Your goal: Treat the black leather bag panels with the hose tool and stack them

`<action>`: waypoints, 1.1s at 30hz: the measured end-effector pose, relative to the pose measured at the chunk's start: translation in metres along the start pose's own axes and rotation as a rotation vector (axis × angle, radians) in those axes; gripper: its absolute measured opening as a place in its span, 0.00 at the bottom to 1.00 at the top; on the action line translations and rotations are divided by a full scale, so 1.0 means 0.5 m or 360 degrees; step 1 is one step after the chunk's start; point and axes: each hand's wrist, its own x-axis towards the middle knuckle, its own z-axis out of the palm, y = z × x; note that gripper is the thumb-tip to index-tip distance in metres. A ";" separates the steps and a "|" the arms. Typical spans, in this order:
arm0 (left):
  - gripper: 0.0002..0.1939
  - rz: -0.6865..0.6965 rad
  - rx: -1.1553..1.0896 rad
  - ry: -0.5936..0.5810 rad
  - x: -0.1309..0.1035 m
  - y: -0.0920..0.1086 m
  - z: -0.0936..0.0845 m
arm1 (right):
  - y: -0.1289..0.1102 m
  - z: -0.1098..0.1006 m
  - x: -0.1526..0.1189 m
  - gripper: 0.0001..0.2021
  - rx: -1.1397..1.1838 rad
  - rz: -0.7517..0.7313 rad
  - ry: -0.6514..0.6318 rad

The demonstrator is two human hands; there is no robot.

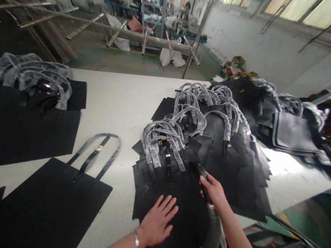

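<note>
My left hand (158, 222) lies flat with fingers spread on the top black bag panel (186, 214) of a pile. My right hand (213, 190) is wrapped round a black hose nozzle (200, 168), whose flat head touches the panel near its upper edge. A metal clamp joins the nozzle to a thick dark hose (213, 236) running down toward me. Plastic-wrapped handles (164, 133) and a strap with a gold buckle (168, 159) stick out above the panel. To the left, a single black panel (57, 203) lies with its wrapped handle and buckled strap.
More handled panels (231, 164) overlap at right, and another stack (29, 123) sits at far left. The pale table (122, 93) ends before a metal rack with prongs (144, 39). Further bag parts (295, 131) lie at the right edge. A person sits in the background.
</note>
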 end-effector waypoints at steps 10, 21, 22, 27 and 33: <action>0.31 0.0130 0.0076 0.0087 -0.008 -0.005 0.019 | 0.059 0.026 -0.125 0.35 -0.0194 0.0123 -0.0471; 0.30 0.0146 -0.0013 0.0090 -0.007 -0.008 0.019 | 0.041 0.131 -0.137 0.35 -0.0335 -0.0090 -0.0468; 0.29 0.0129 -0.0033 0.0092 -0.007 -0.007 0.019 | 0.038 0.132 -0.144 0.34 -0.0368 -0.0079 -0.0554; 0.21 0.0019 -0.0128 0.0051 -0.001 -0.005 0.040 | 0.028 0.182 -0.158 0.27 -0.0692 -0.0278 -0.0782; 0.17 0.0077 -0.0111 0.0027 -0.001 -0.011 0.070 | 0.002 0.274 -0.136 0.30 -0.0924 -0.0462 -0.0864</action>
